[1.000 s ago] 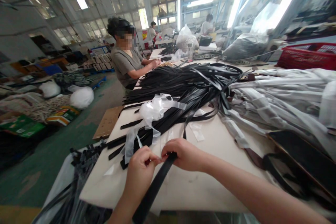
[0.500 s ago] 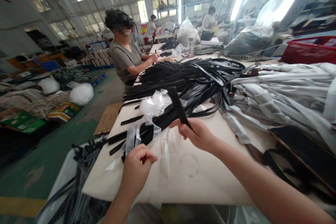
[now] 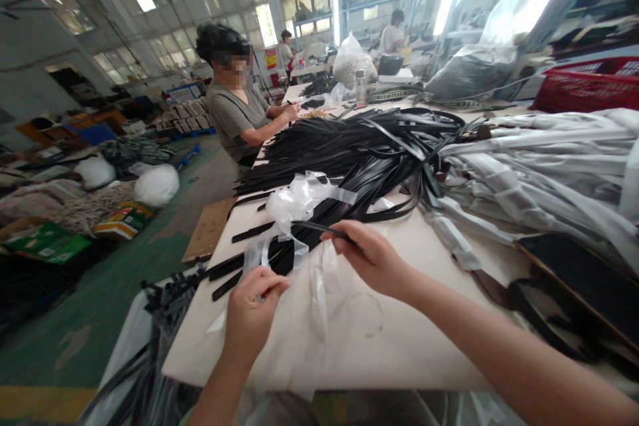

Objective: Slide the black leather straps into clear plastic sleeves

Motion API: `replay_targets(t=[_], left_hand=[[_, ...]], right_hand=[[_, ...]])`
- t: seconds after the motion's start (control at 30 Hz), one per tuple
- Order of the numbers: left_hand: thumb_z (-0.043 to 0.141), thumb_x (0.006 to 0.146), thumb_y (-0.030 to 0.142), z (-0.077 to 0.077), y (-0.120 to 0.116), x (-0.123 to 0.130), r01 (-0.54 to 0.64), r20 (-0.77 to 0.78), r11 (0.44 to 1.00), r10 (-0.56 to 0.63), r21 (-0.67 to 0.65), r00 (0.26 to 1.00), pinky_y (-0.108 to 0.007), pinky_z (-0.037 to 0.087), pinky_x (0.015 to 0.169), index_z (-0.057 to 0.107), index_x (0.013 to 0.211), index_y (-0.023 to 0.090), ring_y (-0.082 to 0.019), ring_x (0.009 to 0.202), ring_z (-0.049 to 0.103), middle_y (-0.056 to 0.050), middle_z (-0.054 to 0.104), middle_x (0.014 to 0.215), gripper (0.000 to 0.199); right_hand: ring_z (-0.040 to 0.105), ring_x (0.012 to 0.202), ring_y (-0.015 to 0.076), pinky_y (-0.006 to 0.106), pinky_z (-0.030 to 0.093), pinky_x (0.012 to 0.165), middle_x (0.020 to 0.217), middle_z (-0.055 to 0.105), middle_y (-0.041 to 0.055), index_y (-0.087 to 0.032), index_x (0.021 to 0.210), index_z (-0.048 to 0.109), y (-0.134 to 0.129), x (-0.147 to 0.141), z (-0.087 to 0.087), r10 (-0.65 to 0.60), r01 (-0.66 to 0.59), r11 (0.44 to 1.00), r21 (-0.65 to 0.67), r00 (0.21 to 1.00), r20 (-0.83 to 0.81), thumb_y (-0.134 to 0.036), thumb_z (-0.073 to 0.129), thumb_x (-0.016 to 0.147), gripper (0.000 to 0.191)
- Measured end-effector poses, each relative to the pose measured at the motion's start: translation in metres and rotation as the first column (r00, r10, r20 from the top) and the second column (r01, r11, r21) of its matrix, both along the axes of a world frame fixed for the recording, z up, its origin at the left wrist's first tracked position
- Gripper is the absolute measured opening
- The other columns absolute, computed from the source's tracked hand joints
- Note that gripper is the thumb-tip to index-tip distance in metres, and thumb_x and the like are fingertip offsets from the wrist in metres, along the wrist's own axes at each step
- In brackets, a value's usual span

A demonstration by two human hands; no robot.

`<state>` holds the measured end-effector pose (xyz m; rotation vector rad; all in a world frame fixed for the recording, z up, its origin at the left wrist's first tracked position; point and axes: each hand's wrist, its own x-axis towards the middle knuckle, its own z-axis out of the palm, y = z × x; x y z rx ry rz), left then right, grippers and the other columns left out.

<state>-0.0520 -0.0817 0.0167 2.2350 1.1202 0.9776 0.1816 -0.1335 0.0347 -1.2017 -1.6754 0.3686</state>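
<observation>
My right hand grips the end of a black strap, which shows nearly edge-on and points left above the table. My left hand is closed in a pinch to the lower left; what its fingers hold, if anything, I cannot make out. Behind the hands, crumpled clear plastic film lies over several black straps, and strips of it trail down between my hands to the table's front edge. Farther back lies a large heap of black straps on the pale table.
White-wrapped straps pile up at the right, with a dark board-like piece before them. A red basket stands behind. More straps hang beyond the table's left edge. Across the table, a co-worker handles something small.
The strap in my right hand has swung from tilted up, flat face showing, to nearly level and edge-on. My left hand has shifted slightly left and stays closed.
</observation>
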Motion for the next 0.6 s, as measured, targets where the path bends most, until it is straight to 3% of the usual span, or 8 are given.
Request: replay_targets(t=[0.1, 0.17, 0.3, 0.5, 0.6], left_hand=[[0.062, 0.080, 0.025, 0.004, -0.005, 0.007, 0.038, 0.035, 0.999, -0.037, -0.037, 0.999, -0.022, 0.044, 0.059, 0.072, 0.072, 0.021, -0.013, 0.064, 0.056, 0.000, 0.061, 0.069, 0.013], [0.062, 0.080, 0.026, 0.005, -0.008, 0.012, 0.050, 0.066, 0.997, -0.047, -0.050, 0.997, -0.022, 0.044, 0.058, 0.073, 0.076, 0.022, -0.013, 0.063, 0.056, 0.000, 0.062, 0.068, 0.012], [0.066, 0.076, 0.023, 0.000, -0.009, 0.017, 0.032, 0.096, 0.996, -0.024, -0.087, 0.995, -0.022, 0.043, 0.057, 0.073, 0.071, 0.021, -0.012, 0.060, 0.054, 0.000, 0.061, 0.065, 0.009], [0.065, 0.071, 0.019, 0.001, -0.008, 0.023, 0.045, 0.102, 0.987, -0.029, -0.153, 0.994, -0.021, 0.038, 0.054, 0.060, 0.056, 0.017, -0.011, 0.058, 0.049, 0.002, 0.052, 0.060, 0.015], [0.064, 0.070, 0.017, 0.004, -0.010, 0.023, 0.065, 0.106, 0.985, -0.049, -0.159, 0.993, -0.022, 0.040, 0.057, 0.058, 0.053, 0.017, -0.012, 0.060, 0.052, 0.001, 0.054, 0.062, 0.018]], right_hand=[[0.051, 0.057, 0.0116, 0.021, 0.038, 0.053, 0.067, 0.058, -0.0020, -0.016, 0.102, 0.060, 0.002, -0.019, -0.015, 0.037, -0.043, 0.974, -0.223, 0.999, -0.031, -0.034, 0.064, 0.083, 0.027], [0.047, 0.053, 0.0099, 0.020, 0.033, 0.050, 0.060, 0.054, -0.0042, -0.016, 0.088, 0.063, 0.003, -0.028, -0.021, 0.066, -0.073, 0.955, -0.288, 0.997, -0.035, -0.040, 0.074, 0.074, 0.030], [0.042, 0.051, 0.0083, 0.020, 0.029, 0.048, 0.054, 0.049, -0.0052, -0.015, 0.064, 0.059, 0.002, -0.036, -0.028, 0.072, -0.099, 0.946, -0.309, 0.993, -0.097, -0.044, 0.077, 0.069, 0.035], [0.040, 0.051, 0.0077, 0.018, 0.027, 0.047, 0.051, 0.044, -0.0055, -0.013, 0.061, 0.064, 0.002, -0.035, -0.029, 0.132, -0.188, 0.920, -0.344, 0.975, -0.179, -0.034, 0.075, 0.072, 0.026], [0.044, 0.052, 0.0084, 0.018, 0.032, 0.049, 0.053, 0.050, -0.0044, -0.012, 0.065, 0.067, 0.004, -0.032, -0.030, 0.179, -0.253, 0.902, -0.348, 0.956, -0.231, -0.031, 0.074, 0.072, 0.021]])
